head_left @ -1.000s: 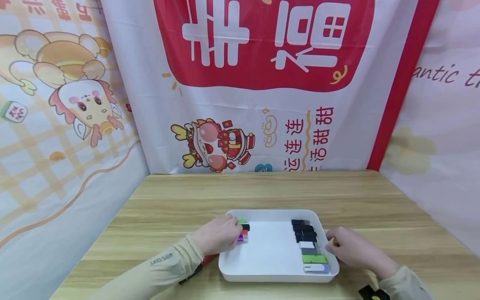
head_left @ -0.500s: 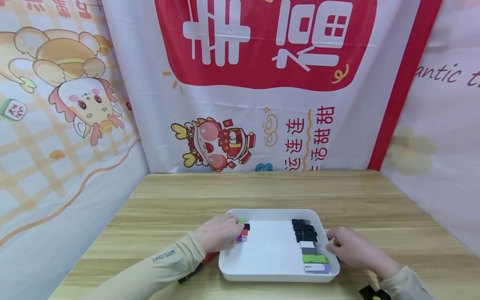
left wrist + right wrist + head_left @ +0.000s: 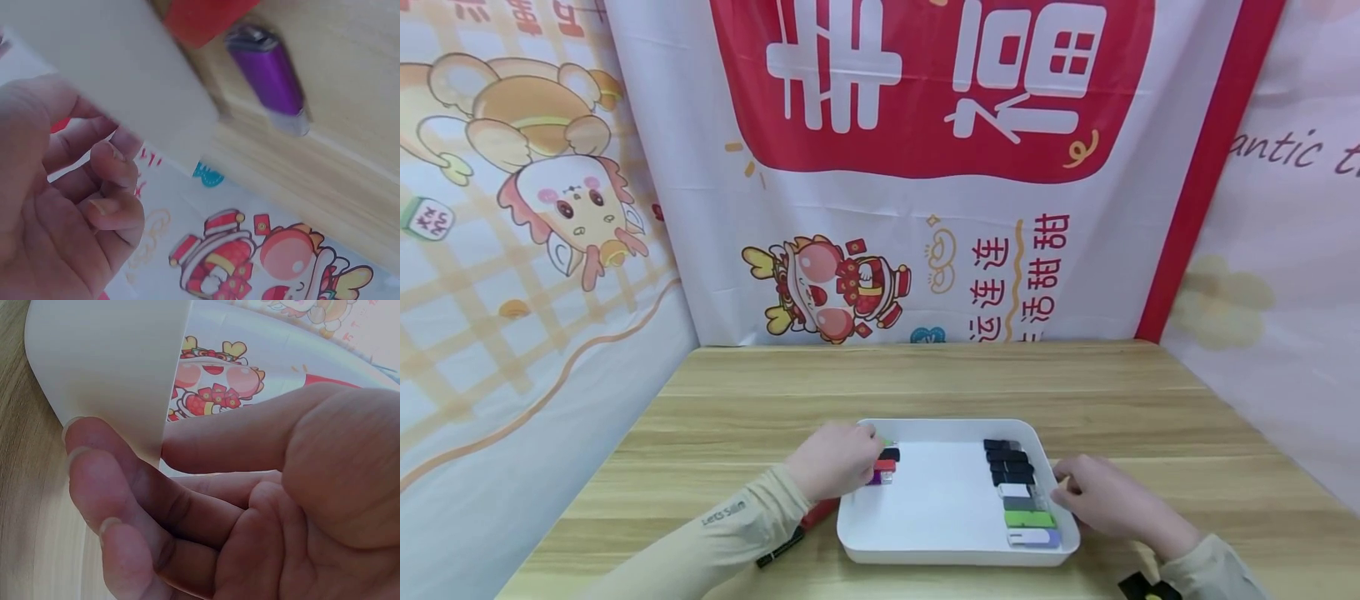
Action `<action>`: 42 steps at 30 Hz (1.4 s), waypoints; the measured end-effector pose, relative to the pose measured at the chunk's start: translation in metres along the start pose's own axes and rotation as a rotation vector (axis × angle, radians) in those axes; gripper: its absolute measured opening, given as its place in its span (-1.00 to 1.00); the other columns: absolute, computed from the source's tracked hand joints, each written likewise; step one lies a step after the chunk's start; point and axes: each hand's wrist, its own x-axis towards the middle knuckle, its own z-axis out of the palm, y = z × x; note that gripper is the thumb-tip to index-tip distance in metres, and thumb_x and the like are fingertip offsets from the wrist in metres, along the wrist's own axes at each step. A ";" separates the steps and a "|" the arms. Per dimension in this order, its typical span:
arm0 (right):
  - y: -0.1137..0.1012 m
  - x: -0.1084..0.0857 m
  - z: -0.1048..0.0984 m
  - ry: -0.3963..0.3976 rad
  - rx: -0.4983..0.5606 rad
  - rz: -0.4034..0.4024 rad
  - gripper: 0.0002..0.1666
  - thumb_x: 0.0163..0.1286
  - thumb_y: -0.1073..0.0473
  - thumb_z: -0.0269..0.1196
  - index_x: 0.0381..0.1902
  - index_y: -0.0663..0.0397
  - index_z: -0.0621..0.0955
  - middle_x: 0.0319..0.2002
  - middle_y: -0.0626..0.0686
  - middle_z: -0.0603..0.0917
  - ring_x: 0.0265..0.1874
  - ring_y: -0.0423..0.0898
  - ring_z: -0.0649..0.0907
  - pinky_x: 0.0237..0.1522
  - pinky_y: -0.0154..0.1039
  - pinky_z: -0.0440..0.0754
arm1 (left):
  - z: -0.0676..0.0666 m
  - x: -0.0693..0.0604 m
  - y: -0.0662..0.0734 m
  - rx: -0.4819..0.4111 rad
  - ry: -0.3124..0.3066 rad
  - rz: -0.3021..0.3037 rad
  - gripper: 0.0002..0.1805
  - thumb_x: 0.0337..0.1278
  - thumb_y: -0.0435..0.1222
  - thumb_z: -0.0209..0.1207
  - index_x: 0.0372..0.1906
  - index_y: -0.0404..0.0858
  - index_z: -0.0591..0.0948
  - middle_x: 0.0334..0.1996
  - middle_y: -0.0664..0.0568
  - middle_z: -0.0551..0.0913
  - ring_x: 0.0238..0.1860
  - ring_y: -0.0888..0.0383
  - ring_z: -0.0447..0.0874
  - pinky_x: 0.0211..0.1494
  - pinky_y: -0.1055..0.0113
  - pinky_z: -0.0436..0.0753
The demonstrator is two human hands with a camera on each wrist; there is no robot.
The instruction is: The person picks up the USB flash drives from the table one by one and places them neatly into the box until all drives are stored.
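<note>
A white tray [image 3: 958,557] stands on the table. Down its right side runs a column of several USB sticks: black ones, a white one, a green one [image 3: 1030,519] and a white-and-lavender one [image 3: 1033,539]. On its left lies a shorter column with a black [image 3: 891,455], a red [image 3: 886,465] and a purple USB stick [image 3: 883,478]. My left hand [image 3: 835,461] reaches over the left wall at that column; its curled fingertips are partly hidden, so whether they pinch a stick cannot be told. My right hand [image 3: 250,500] grips the right wall between thumb and fingers.
Outside the tray, a purple stick-shaped piece [image 3: 269,78] with a clear end lies on the wood beside a red object [image 3: 206,19]. A black slim object [image 3: 780,551] lies by the left sleeve. Printed cloth walls [image 3: 925,275] stand behind and at the sides.
My left hand has shifted slightly at the left column, and the red and purple sticks show more of themselves. My right hand has stayed at the tray wall.
</note>
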 end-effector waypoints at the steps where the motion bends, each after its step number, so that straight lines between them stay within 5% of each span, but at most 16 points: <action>1: 0.000 0.000 0.000 0.000 0.002 0.001 -0.81 0.28 0.36 0.27 -0.14 0.33 0.64 -0.63 0.00 0.51 -0.68 -0.09 0.47 -0.62 -0.25 0.42 | -0.003 -0.002 -0.002 -0.024 0.028 -0.011 -0.86 0.06 -0.25 0.35 -0.27 -0.18 0.69 -0.49 0.09 0.54 -0.57 0.26 0.41 -0.59 0.52 0.41; 7: 0.003 0.001 0.002 -0.002 0.008 -0.018 -0.81 0.29 0.36 0.26 -0.14 0.34 0.64 -0.63 -0.01 0.51 -0.68 -0.09 0.47 -0.63 -0.25 0.41 | -0.025 -0.018 -0.014 -0.164 0.102 -0.127 -0.98 0.15 -0.29 0.26 -0.35 -0.14 0.63 -0.54 0.17 0.49 -0.61 0.31 0.36 -0.58 0.51 0.40; 11: 0.003 0.001 0.001 0.000 0.002 -0.016 -0.80 0.29 0.37 0.26 -0.14 0.35 0.64 -0.62 -0.01 0.52 -0.67 -0.09 0.48 -0.63 -0.25 0.42 | -0.040 -0.033 -0.018 -0.231 0.132 -0.208 -0.89 0.17 -0.29 0.23 -0.46 -0.10 0.60 -0.58 0.21 0.47 -0.62 0.32 0.35 -0.57 0.44 0.42; 18: 0.003 0.001 0.001 -0.004 -0.001 -0.012 -0.82 0.29 0.35 0.27 -0.15 0.30 0.65 -0.59 -0.02 0.54 -0.66 -0.09 0.49 -0.61 -0.24 0.42 | -0.054 -0.057 -0.024 -0.345 0.002 -0.339 -0.75 0.11 -0.29 0.24 -0.60 -0.03 0.47 -0.67 0.27 0.40 -0.66 0.32 0.36 -0.57 0.35 0.44; 30: 0.000 0.002 -0.001 -0.004 -0.004 -0.013 -0.82 0.29 0.34 0.28 -0.15 0.28 0.66 -0.61 -0.02 0.52 -0.65 -0.09 0.48 -0.59 -0.22 0.41 | -0.055 -0.060 -0.034 -0.404 -0.108 -0.410 -0.57 0.13 -0.24 0.25 -0.78 -0.07 0.37 -0.83 0.24 0.22 -0.78 0.33 0.14 -0.69 0.41 0.21; 37: -0.002 0.004 -0.001 -0.010 -0.011 0.009 -0.82 0.28 0.34 0.29 -0.15 0.29 0.66 -0.58 -0.01 0.54 -0.62 -0.08 0.50 -0.56 -0.19 0.45 | -0.040 -0.057 -0.034 -0.439 -0.213 -0.450 -0.51 0.16 -0.16 0.29 -0.79 -0.12 0.36 -0.85 0.22 0.18 -0.79 0.32 0.08 -0.71 0.44 0.13; 42: -0.001 0.003 0.000 -0.006 -0.020 0.014 -0.81 0.28 0.34 0.28 -0.14 0.30 0.65 -0.59 -0.01 0.53 -0.64 -0.09 0.49 -0.57 -0.19 0.43 | -0.032 -0.054 -0.030 -0.431 -0.233 -0.428 -0.50 0.17 -0.12 0.28 -0.79 -0.11 0.37 -0.84 0.22 0.20 -0.78 0.32 0.10 -0.70 0.42 0.14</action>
